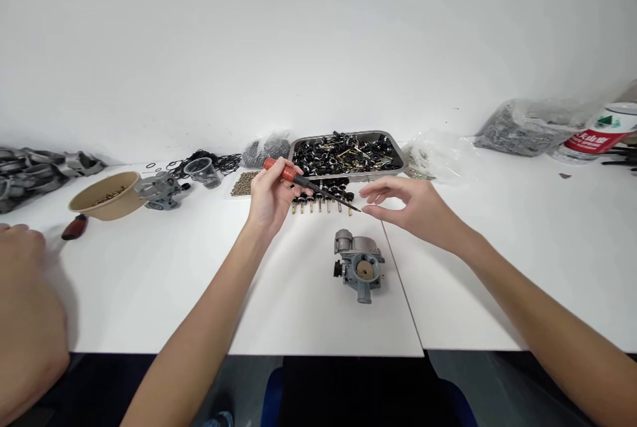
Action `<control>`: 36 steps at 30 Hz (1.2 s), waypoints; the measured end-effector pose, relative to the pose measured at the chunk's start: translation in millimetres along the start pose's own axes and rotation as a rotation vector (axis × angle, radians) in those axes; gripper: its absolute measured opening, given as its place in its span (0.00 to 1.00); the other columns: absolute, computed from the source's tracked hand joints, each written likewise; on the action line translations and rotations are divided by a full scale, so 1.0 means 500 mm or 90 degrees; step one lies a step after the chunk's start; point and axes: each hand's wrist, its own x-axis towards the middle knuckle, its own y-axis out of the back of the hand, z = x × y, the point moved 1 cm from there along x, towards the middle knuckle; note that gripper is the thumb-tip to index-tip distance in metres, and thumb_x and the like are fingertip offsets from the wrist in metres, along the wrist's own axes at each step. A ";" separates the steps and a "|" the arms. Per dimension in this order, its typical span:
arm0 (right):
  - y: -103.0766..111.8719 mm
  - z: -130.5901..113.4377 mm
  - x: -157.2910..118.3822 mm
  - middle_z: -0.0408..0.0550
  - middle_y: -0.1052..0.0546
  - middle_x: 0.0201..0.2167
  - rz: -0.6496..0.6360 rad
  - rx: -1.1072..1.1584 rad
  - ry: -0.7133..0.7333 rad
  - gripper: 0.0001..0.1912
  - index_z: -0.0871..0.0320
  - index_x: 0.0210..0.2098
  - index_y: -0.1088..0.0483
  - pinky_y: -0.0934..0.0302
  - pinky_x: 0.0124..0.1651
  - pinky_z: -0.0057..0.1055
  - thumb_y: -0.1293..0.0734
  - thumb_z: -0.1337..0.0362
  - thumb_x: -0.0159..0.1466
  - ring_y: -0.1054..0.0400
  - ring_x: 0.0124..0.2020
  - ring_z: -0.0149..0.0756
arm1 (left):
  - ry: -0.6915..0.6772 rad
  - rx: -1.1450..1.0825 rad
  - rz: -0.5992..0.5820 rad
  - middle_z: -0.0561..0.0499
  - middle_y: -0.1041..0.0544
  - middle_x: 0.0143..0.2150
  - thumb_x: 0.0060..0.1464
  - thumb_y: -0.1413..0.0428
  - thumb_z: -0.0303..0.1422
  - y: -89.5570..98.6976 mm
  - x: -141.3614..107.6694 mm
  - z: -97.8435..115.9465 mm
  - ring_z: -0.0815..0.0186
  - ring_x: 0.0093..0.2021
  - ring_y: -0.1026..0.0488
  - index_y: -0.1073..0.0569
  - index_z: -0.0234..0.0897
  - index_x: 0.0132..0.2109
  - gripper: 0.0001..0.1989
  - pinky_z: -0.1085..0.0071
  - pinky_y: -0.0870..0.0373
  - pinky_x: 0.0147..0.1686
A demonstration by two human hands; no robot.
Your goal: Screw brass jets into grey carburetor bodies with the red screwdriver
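My left hand (271, 198) is closed around the red handle of a screwdriver (287, 172), whose dark shaft slants down to the right. My right hand (411, 208) is at the screwdriver's tip, thumb and fingertips slightly apart; whether a small part sits at the tip is too small to tell. Below both hands a grey metal carburetor (365, 268) stands on the white table (298, 307), with a black knob on its left side and a brass-coloured disc in its round bore. Beyond the shaft lie several black-topped parts with brass-coloured ends (328, 205) in a row.
Behind stands a metal tray (404, 165) heaped with black parts. Leftward are small brass pieces (243, 183), a plastic cup (203, 174), another carburetor (162, 189), a tan bowl (107, 205) and a red handle (74, 228). Another person's hand (22, 254) is at far left. Bags (527, 128) and a can (597, 135) stand right.
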 end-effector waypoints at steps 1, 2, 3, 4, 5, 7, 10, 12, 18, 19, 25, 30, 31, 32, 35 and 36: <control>0.004 -0.018 0.003 0.47 0.22 0.40 -0.020 -0.058 0.046 0.09 0.57 0.42 0.25 0.32 0.44 0.33 0.29 0.62 0.62 0.28 0.38 0.36 | 0.006 -0.006 0.003 0.48 0.26 0.30 0.55 0.43 0.34 0.005 0.003 -0.002 0.72 0.20 0.32 0.30 0.32 0.32 0.09 0.72 0.29 0.22; 0.006 -0.038 0.007 0.46 0.22 0.39 -0.056 -0.103 0.094 0.07 0.56 0.41 0.25 0.33 0.42 0.32 0.30 0.63 0.64 0.28 0.37 0.35 | 0.011 -0.012 0.006 0.48 0.26 0.29 0.55 0.43 0.34 0.010 0.006 -0.003 0.71 0.20 0.32 0.30 0.32 0.32 0.09 0.72 0.29 0.21; 0.003 -0.059 0.014 0.45 0.22 0.37 -0.110 -0.137 0.138 0.06 0.56 0.41 0.25 0.34 0.41 0.30 0.31 0.65 0.64 0.29 0.36 0.34 | 0.015 -0.017 0.009 0.48 0.26 0.29 0.55 0.44 0.34 0.014 0.009 -0.004 0.71 0.20 0.32 0.30 0.32 0.32 0.09 0.72 0.29 0.21; -0.003 -0.081 0.023 0.44 0.22 0.36 -0.177 -0.165 0.176 0.06 0.56 0.42 0.25 0.36 0.39 0.29 0.31 0.66 0.65 0.29 0.35 0.33 | 0.018 -0.022 0.012 0.48 0.27 0.29 0.55 0.44 0.34 0.018 0.011 -0.005 0.71 0.20 0.32 0.30 0.32 0.32 0.09 0.71 0.29 0.22; -0.013 -0.102 0.033 0.44 0.22 0.36 -0.251 -0.195 0.204 0.07 0.56 0.42 0.25 0.37 0.37 0.28 0.32 0.68 0.65 0.29 0.34 0.33 | 0.019 -0.025 0.014 0.48 0.27 0.29 0.55 0.45 0.33 0.022 0.013 -0.005 0.70 0.20 0.32 0.30 0.32 0.32 0.08 0.70 0.28 0.22; -0.037 -0.136 0.056 0.43 0.22 0.33 -0.383 -0.267 0.226 0.08 0.57 0.42 0.26 0.41 0.33 0.28 0.31 0.71 0.64 0.30 0.33 0.33 | 0.021 -0.031 0.015 0.48 0.27 0.29 0.56 0.45 0.33 0.027 0.014 -0.002 0.70 0.20 0.32 0.31 0.32 0.32 0.08 0.70 0.28 0.22; -0.073 -0.157 0.088 0.43 0.24 0.27 -0.494 -0.369 0.226 0.08 0.58 0.40 0.26 0.47 0.29 0.28 0.29 0.73 0.62 0.32 0.29 0.33 | 0.021 -0.034 0.006 0.48 0.27 0.29 0.55 0.45 0.33 0.029 0.012 0.005 0.71 0.20 0.32 0.31 0.32 0.32 0.08 0.73 0.31 0.21; -0.090 -0.154 0.103 0.41 0.26 0.24 -0.528 -0.404 0.233 0.07 0.58 0.38 0.26 0.51 0.27 0.28 0.28 0.71 0.60 0.35 0.25 0.31 | 0.021 -0.038 0.002 0.48 0.27 0.29 0.55 0.44 0.34 0.028 0.011 0.010 0.71 0.21 0.31 0.30 0.32 0.32 0.08 0.73 0.32 0.21; -0.110 -0.142 0.116 0.40 0.26 0.24 -0.564 -0.447 0.219 0.11 0.59 0.39 0.26 0.54 0.25 0.28 0.25 0.67 0.58 0.38 0.23 0.29 | 0.017 -0.048 -0.016 0.47 0.26 0.30 0.55 0.46 0.33 0.027 0.008 0.019 0.71 0.21 0.32 0.30 0.32 0.32 0.08 0.73 0.34 0.20; -0.112 -0.144 0.116 0.41 0.26 0.25 -0.567 -0.452 0.215 0.12 0.59 0.39 0.26 0.54 0.25 0.28 0.24 0.66 0.57 0.38 0.23 0.29 | 0.015 -0.049 -0.017 0.47 0.26 0.30 0.55 0.46 0.33 0.028 0.008 0.020 0.70 0.21 0.32 0.30 0.32 0.32 0.07 0.73 0.34 0.20; -0.124 -0.153 0.114 0.42 0.27 0.26 -0.592 -0.468 0.209 0.14 0.60 0.41 0.26 0.54 0.25 0.28 0.24 0.67 0.56 0.38 0.24 0.29 | 0.012 -0.074 -0.005 0.47 0.27 0.30 0.55 0.48 0.31 0.032 0.009 0.022 0.70 0.22 0.34 0.29 0.32 0.31 0.08 0.69 0.28 0.25; -0.129 -0.159 0.111 0.40 0.31 0.21 -0.603 -0.497 0.255 0.12 0.61 0.39 0.26 0.56 0.25 0.28 0.24 0.69 0.56 0.44 0.20 0.28 | 0.011 -0.092 -0.006 0.47 0.27 0.30 0.55 0.50 0.31 0.035 0.011 0.024 0.70 0.21 0.34 0.29 0.32 0.31 0.09 0.67 0.27 0.25; -0.129 -0.160 0.110 0.39 0.32 0.20 -0.599 -0.505 0.269 0.12 0.61 0.38 0.26 0.56 0.24 0.28 0.24 0.69 0.56 0.45 0.20 0.27 | 0.010 -0.095 -0.007 0.47 0.27 0.30 0.55 0.50 0.31 0.037 0.012 0.024 0.70 0.21 0.34 0.29 0.32 0.31 0.09 0.67 0.27 0.25; -0.129 -0.161 0.109 0.39 0.32 0.20 -0.594 -0.510 0.278 0.12 0.61 0.38 0.26 0.56 0.24 0.28 0.23 0.67 0.56 0.46 0.20 0.27 | 0.009 -0.097 -0.008 0.47 0.27 0.30 0.55 0.50 0.31 0.038 0.012 0.024 0.69 0.21 0.34 0.29 0.33 0.31 0.08 0.67 0.27 0.26; -0.129 -0.165 0.107 0.39 0.34 0.20 -0.592 -0.518 0.267 0.13 0.61 0.38 0.25 0.56 0.25 0.28 0.23 0.64 0.56 0.46 0.20 0.27 | 0.010 -0.097 0.001 0.47 0.27 0.30 0.55 0.49 0.31 0.042 0.015 0.024 0.69 0.22 0.33 0.29 0.33 0.31 0.08 0.67 0.27 0.27; -0.128 -0.166 0.106 0.40 0.34 0.20 -0.594 -0.520 0.258 0.13 0.60 0.39 0.24 0.56 0.25 0.28 0.23 0.63 0.56 0.46 0.20 0.27 | 0.011 -0.096 0.006 0.47 0.27 0.29 0.54 0.49 0.31 0.043 0.015 0.024 0.69 0.22 0.32 0.29 0.33 0.31 0.07 0.67 0.27 0.27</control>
